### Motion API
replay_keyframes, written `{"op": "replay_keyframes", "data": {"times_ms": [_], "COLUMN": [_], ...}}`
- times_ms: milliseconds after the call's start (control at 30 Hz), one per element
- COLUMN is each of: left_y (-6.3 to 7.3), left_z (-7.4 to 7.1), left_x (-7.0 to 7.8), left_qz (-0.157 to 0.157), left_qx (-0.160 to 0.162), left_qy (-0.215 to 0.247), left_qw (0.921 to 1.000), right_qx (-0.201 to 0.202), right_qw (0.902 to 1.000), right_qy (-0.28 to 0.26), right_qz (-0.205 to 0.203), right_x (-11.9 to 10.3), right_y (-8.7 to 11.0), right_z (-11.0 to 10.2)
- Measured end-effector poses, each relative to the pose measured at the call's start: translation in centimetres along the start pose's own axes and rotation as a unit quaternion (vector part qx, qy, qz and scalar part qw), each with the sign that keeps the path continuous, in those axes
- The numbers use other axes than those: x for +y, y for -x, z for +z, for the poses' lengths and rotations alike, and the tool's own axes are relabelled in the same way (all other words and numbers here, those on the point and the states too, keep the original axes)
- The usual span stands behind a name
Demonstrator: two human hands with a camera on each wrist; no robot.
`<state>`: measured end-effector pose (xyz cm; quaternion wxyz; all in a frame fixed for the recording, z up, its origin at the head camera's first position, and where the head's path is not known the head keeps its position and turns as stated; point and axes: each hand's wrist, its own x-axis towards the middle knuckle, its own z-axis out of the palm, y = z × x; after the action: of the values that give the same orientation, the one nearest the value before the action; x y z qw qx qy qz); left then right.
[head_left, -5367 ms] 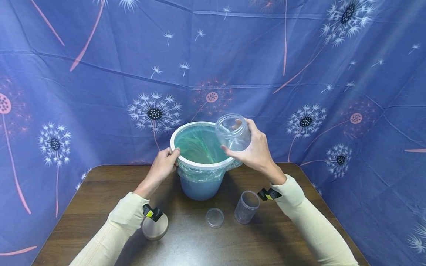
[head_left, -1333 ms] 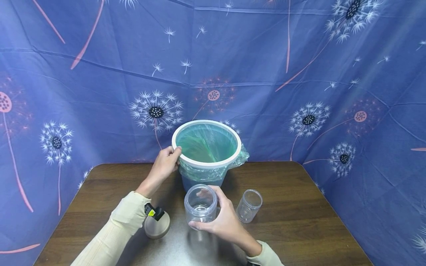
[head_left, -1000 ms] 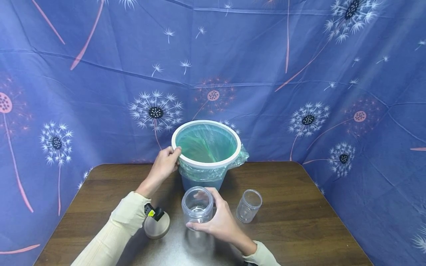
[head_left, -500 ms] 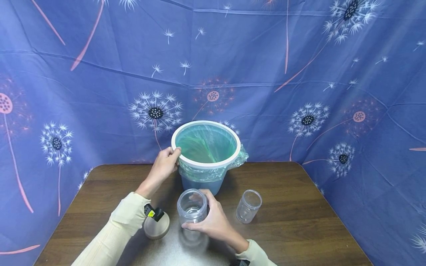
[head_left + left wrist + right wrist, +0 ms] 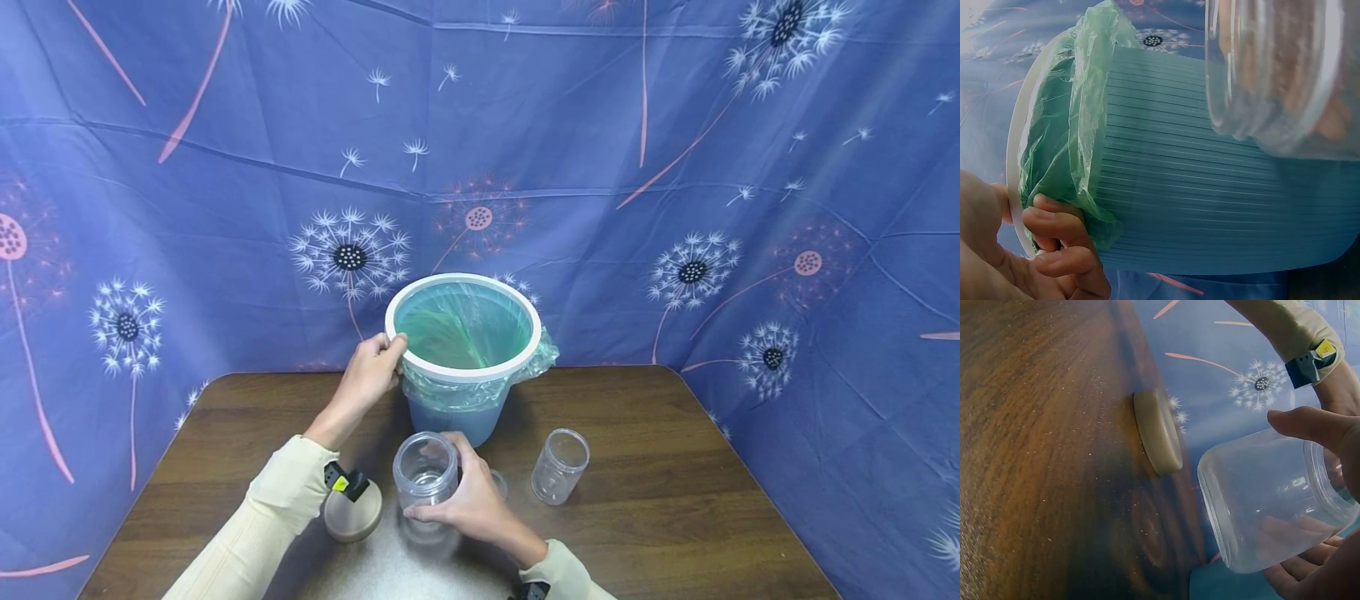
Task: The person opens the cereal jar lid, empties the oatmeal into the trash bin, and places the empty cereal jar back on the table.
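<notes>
My left hand [image 5: 367, 371] grips the white rim [image 5: 517, 357] of a blue trash bin [image 5: 453, 421], thumb on top and fingers curled beneath. A thin green bag [image 5: 1091, 119] lines the bin and folds over its outside. In front of the bin, my right hand [image 5: 476, 502] holds a clear plastic jar [image 5: 425, 467] around its side, the lidless mouth upward. Nothing shows inside the jar. The right wrist view has its base [image 5: 1216, 506] apart from the tabletop, thumb on one side and fingers on the other.
A round beige lid [image 5: 354, 510] lies on the wooden table [image 5: 660, 500], close to my left wrist. To the right stands a smaller clear jar [image 5: 561, 467] without a lid. The edge of a clear disc lid [image 5: 500, 483] shows beside my right hand. Blue dandelion-print cloth [image 5: 585, 217] hangs behind.
From beside the bin's right rim several seconds ago, my right hand brought the jar down in front of the bin, then drifted left, uncovering the clear lid's edge. My left hand keeps its grip.
</notes>
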<state>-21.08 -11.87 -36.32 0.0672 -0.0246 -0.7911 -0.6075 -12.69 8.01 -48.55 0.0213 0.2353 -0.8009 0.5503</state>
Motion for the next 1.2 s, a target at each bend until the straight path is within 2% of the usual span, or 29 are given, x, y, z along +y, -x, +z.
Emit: {"op": "replay_keyframes", "data": {"times_ms": [1200], "left_y": [-0.1], "left_z": [0.0], "left_x": [-0.2], "left_qz": [0.004], "left_qx": [0.0], "left_qy": [-0.005], "left_qw": [1.0], "right_qx": [0.008], "right_qw": [0.9998], "right_qy": [-0.012], "right_qz": [0.012], "right_x": [1.7], "right_y": [-0.8], "right_z": [1.1]}}
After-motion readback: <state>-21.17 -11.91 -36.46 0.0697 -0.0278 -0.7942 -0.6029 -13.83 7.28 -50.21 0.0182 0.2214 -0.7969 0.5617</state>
